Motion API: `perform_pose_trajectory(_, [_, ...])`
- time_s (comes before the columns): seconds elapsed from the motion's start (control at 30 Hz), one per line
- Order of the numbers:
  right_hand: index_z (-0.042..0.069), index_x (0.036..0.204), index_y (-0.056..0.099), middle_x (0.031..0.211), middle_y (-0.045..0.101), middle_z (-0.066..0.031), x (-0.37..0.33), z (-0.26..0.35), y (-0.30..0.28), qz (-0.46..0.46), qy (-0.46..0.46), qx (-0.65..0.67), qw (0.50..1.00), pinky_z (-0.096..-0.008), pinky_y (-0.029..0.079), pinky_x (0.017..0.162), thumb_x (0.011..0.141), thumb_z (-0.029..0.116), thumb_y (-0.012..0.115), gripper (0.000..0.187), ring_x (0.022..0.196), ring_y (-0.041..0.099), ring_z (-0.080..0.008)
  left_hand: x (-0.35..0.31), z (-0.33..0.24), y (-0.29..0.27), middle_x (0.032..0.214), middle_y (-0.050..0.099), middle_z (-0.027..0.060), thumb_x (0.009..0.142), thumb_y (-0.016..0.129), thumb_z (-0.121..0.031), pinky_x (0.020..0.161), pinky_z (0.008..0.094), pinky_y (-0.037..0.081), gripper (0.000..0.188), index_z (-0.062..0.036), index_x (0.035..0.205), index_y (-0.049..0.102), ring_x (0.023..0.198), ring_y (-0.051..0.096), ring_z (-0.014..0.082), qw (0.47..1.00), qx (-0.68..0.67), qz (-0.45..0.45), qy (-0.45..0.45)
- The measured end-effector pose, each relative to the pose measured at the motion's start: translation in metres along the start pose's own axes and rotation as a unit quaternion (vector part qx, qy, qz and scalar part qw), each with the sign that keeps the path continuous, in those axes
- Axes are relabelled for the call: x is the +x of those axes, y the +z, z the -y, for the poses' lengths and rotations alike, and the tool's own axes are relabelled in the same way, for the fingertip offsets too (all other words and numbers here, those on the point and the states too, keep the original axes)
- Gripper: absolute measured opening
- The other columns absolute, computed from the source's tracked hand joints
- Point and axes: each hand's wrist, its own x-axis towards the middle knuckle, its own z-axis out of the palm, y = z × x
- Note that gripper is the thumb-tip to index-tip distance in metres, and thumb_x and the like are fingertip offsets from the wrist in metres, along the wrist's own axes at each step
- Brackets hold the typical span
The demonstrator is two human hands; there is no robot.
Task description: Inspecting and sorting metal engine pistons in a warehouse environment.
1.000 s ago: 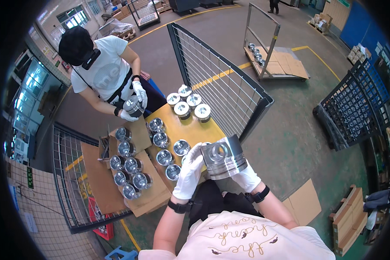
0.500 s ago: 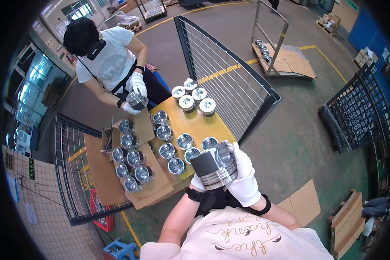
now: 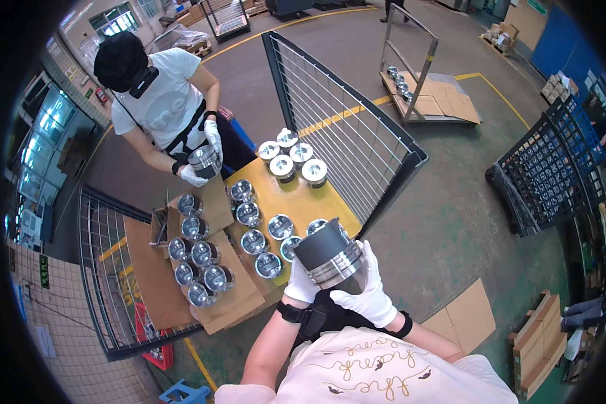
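Note:
A metal piston point(image 3: 328, 257) with a dark grey skirt and shiny ring grooves is held up over the near edge of the yellow tabletop point(image 3: 330, 198). My white-gloved left hand point(image 3: 301, 284) is closed on its left, lower side; part of its fingers is hidden behind the piston. Beside the piston's right end, my gloved right hand point(image 3: 370, 289) is open, thumb and fingers spread, fingertips near or touching the metal. Several pistons point(image 3: 269, 264) stand crown up just beyond my left hand, and one point(image 3: 316, 226) is partly hidden behind the held piston.
More pistons point(image 3: 218, 277) stand on cardboard point(image 3: 246, 296) at the left; another group point(image 3: 301, 153) is at the table's far end. Wire mesh panels point(image 3: 357, 114) flank the table. Across it, a gloved co-worker point(image 3: 165, 111) holds a piston point(image 3: 205, 161). A flat trolley point(image 3: 444, 101) stands beyond.
The piston in my hands has turned, showing more dark skirt. My right hand has loosened, its thumb now away from the metal. The co-worker's piston and hands have shifted slightly.

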Motion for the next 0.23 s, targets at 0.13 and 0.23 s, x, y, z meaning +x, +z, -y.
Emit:
perform_pose_trajectory(0.13, [0.001,0.151,0.013,0.145,0.031,-0.0191,0.003,-0.006,-0.003,-0.020,-0.018,-0.080,0.996,-0.0420,0.038,0.108,0.077,0.036,0.081,0.106,0.132,0.040,-0.0329,-0.001,0.002,0.012,0.138,0.049,0.0173,0.101,0.033,-0.044,0.109,0.0536,0.039,0.054,-0.0072,0.140,0.040,0.127,0.049,0.0373,1.000,0.006,0.016,-0.009])
perform_pose_trajectory(0.23, [0.002,0.151,0.013,0.146,0.031,-0.0191,0.009,0.007,-0.006,0.001,-0.025,-0.214,0.976,-0.0414,0.035,0.109,0.079,0.041,0.077,0.104,0.132,0.039,-0.0365,-0.001,0.006,0.015,0.142,0.045,0.0144,0.100,0.036,-0.048,0.107,0.0598,0.037,0.057,-0.0097,0.142,0.038,0.128,0.047,0.0416,0.999,0.016,0.026,0.016])
